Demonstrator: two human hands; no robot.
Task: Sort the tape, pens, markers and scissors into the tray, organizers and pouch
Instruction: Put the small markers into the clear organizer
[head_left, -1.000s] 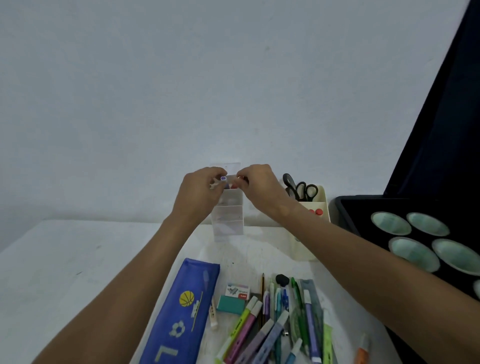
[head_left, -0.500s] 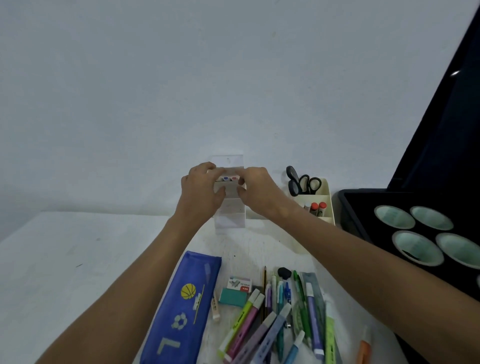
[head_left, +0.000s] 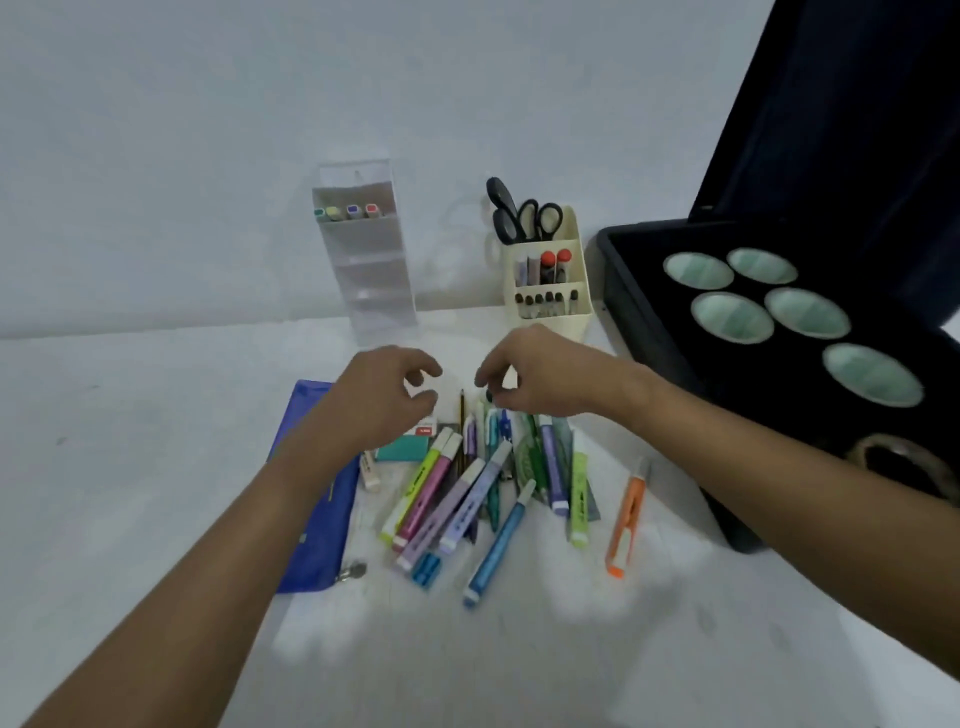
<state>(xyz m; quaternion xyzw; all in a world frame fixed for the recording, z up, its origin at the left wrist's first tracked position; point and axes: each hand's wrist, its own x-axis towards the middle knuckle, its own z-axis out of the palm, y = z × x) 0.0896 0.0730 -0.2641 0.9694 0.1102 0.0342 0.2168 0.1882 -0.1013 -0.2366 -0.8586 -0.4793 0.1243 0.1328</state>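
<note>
While both hands hover low over the bench (head_left: 130, 467), the pile of pens and markers (head_left: 467, 478) lies just under and before them. The left hand (head_left: 382, 400) and right hand (head_left: 535, 376) hold nothing (fingers loosely curled). Most markers lie flat, long axes fanning away from the person.

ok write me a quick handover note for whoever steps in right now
Left hand and right hand: both empty, fingers loosely curled, hovering over the pile of pens and markers.
Done: four markers in the top tier of the clear organizer; scissors and pens in the cream organizer.
Left: the pile, the orange marker lying apart, the blue pouch lying flat.
</note>
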